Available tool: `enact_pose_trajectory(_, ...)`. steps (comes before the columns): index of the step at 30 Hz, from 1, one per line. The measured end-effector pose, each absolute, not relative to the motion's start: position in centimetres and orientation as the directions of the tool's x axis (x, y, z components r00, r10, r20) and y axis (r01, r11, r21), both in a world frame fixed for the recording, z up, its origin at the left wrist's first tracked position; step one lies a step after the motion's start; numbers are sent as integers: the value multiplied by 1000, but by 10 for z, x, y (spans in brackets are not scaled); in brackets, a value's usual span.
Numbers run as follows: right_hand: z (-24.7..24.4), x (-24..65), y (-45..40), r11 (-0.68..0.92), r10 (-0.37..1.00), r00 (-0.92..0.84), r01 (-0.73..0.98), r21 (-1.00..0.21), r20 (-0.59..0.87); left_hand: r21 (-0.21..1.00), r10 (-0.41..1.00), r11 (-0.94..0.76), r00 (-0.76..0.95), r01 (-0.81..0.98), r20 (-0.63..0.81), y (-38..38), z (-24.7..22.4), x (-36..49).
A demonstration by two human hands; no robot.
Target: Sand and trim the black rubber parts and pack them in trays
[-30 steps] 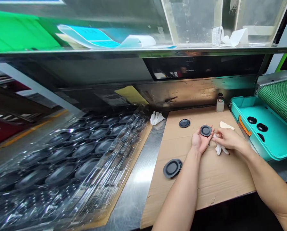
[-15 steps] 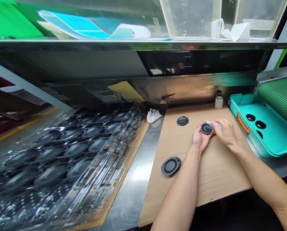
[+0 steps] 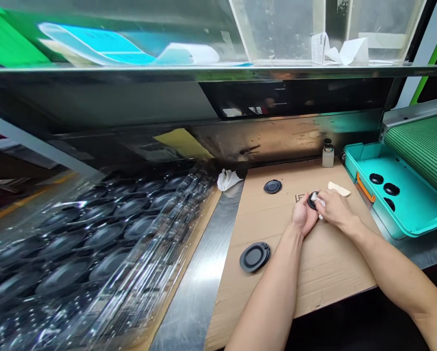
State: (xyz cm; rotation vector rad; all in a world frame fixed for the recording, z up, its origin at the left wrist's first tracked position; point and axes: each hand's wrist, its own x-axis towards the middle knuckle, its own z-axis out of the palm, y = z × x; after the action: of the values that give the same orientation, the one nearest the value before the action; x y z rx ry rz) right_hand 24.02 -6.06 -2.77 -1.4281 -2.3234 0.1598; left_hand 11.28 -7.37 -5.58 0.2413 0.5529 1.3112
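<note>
My left hand (image 3: 303, 214) is closed around a small black round lid (image 3: 309, 201), held above the cardboard sheet (image 3: 335, 263). A white cloth (image 3: 315, 196) is pinched in the fingers of my right hand (image 3: 333, 209) and pressed against the lid's face, covering part of it. Just beyond that hand a cream-coloured strip (image 3: 339, 189) lies on the cardboard. Another black round lid (image 3: 272, 186) rests further back on the sheet. To the left of my left forearm sits a small stack of black round lids (image 3: 255, 257).
Clear plastic trays (image 3: 141, 263) with many black round parts fill the left side. A crumpled white cloth (image 3: 228, 180) lies by the metal strip. At the back stands a bottle (image 3: 327, 153). The teal bin (image 3: 419, 214), beside a green conveyor belt (image 3: 423, 134), holds 3 black rings.
My right hand has moved left, from beside the lid onto its face with the white cloth. The cream strip and printed letters on the cardboard now show. The camera view has shifted slightly.
</note>
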Motion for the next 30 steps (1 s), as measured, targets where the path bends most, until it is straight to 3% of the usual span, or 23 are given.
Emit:
enact_pose_trajectory(4, -29, 253, -48, 367, 913, -230, 823, -434, 336, 490, 965, 236, 141, -839, -222, -76, -54, 110)
enact_pose_trajectory(7, -29, 257, -44, 428, 898, -246, 678, -597, 365, 547, 953, 279, 157, -790, -259, -76, -53, 108)
enact_pose_trajectory(9, -29, 256, -46, 480, 873, -264, 612, -628, 409, 607, 948, 293, 143, -739, -283, -76, -53, 108)
enact_pose_trajectory(16, -34, 246, -53, 651, 758, -471, 591, -477, 452, 771, 967, 223, 34, -596, -253, -76, -63, 118)
enact_pose_trajectory(25, -30, 248, -54, 530, 845, -429, 753, -391, 320, 892, 969, 200, -55, -405, -242, -80, -64, 126)
enact_pose_trajectory(30, -30, 241, -56, 560, 823, -461, 755, -341, 332, 942, 970, 181, -106, -282, -219, -80, -68, 126)
